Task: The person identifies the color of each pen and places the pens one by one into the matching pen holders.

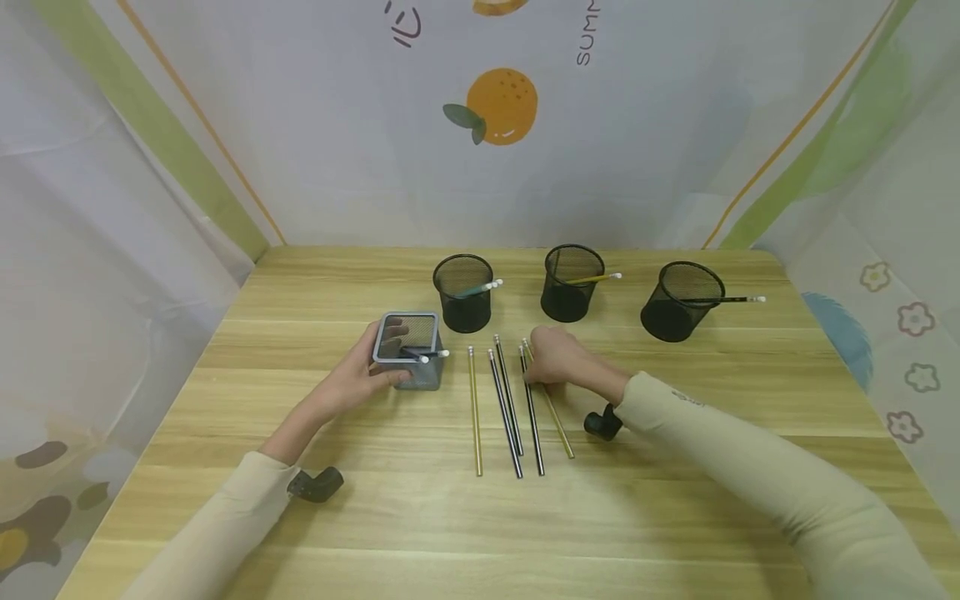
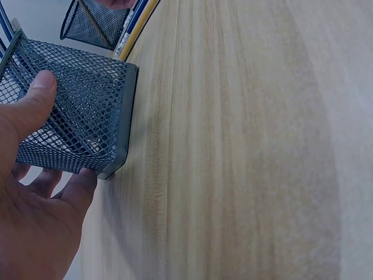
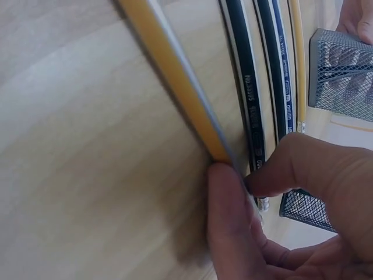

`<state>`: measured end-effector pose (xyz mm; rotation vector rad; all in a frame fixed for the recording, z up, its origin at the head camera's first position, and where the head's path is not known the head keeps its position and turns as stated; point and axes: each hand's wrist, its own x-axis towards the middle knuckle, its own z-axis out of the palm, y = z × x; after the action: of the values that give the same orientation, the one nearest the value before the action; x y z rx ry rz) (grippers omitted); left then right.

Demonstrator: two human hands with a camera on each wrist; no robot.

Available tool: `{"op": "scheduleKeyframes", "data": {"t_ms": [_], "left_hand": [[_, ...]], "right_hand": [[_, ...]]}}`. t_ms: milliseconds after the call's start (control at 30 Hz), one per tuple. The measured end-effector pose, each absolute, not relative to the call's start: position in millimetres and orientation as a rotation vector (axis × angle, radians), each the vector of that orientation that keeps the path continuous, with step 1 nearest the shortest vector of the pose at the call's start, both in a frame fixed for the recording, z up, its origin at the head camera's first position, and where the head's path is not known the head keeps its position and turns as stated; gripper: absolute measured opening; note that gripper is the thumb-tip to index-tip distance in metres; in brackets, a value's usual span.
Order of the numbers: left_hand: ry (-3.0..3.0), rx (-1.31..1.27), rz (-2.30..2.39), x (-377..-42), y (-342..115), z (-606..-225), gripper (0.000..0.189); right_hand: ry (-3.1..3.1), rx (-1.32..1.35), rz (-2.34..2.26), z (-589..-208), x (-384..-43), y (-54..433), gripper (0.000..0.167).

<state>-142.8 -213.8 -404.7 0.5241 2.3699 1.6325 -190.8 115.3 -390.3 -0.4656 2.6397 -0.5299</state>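
My left hand (image 1: 367, 367) grips a grey square mesh pencil cup (image 1: 422, 379) by its side, thumb in front and fingers behind. Two dark pencils lean inside it, white erasers over the rim. With thumb and forefinger, my right hand (image 3: 274, 216) pinches a yellow pencil (image 3: 178, 79) near its eraser end, which the fingers partly hide. That pencil slants at the right end of a loose row on the wooden table (image 1: 360, 533). Left of it lie several dark pencils, among them a black one (image 1: 532, 417), and another yellow pencil (image 1: 475, 417) nearest the cup.
Behind the row stand three round black mesh cups: a left one (image 1: 467, 315) with greenish pencils, a middle one (image 1: 566, 304) with a yellow pencil, and a right one (image 1: 667, 319) with a black pencil. A printed white cloth (image 1: 360, 167) hangs along the table's back edge.
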Motion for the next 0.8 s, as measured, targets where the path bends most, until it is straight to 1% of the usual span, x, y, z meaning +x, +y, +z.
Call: {"op": "scheduleKeyframes", "data": {"t_ms": [100,433,800], "left_hand": [[2.373,0.523,1.632,-143,-214,-405,0.081],[2.371,0.524,1.630,-143,-214,-406,0.081],[2.373,0.515,1.625,-142,-214,-405,0.080]], "right_hand": [[2.621,-0.459,-0.534,-391,-192,116,0.034],[2.555,-0.494,-0.548,-390,-195,121,0.040],[2.503,-0.555,-0.616,-394,-198,130,0.039]]}}
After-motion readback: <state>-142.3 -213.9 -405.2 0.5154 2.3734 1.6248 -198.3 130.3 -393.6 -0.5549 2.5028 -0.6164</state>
